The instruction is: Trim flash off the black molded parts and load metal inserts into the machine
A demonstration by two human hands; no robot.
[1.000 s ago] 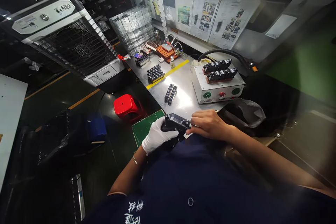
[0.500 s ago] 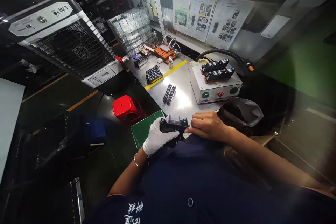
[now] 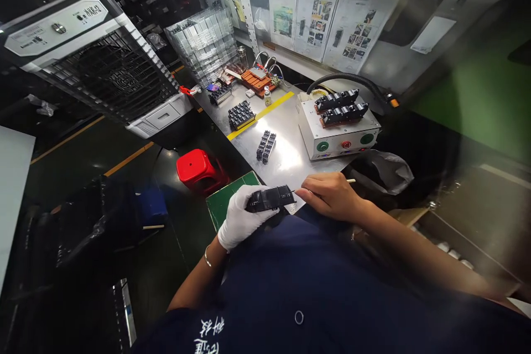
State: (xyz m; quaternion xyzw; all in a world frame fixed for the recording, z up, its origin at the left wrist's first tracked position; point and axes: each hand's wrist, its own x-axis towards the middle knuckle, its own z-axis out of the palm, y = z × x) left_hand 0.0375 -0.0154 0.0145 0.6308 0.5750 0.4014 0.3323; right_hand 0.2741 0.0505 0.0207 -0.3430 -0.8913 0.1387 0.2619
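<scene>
My left hand (image 3: 240, 218), in a white glove, is closed around a black plastic part (image 3: 270, 199) with a flat, ribbed face turned up. My bare right hand (image 3: 329, 193) pinches a thin tool with a pale stick-like handle (image 3: 352, 181). Its fine tip points at the right end of the black part; whether it touches cannot be made out. Beyond my hands, two rows of small black parts (image 3: 266, 146) lie on the metal table (image 3: 286, 171). A larger group of black parts (image 3: 241, 115) sits by the yellow tape.
A white control box (image 3: 338, 141) with buttons carries two long black assemblies (image 3: 344, 114). An orange fixture (image 3: 259, 82) and stacked clear trays (image 3: 203, 47) stand at the back. A red stool (image 3: 194, 168) is left of the table, a lined bin (image 3: 384, 171) to its right.
My left hand has turned the black part so a flatter face is up, and moved slightly left. The right hand has drawn back a little from the part's end.
</scene>
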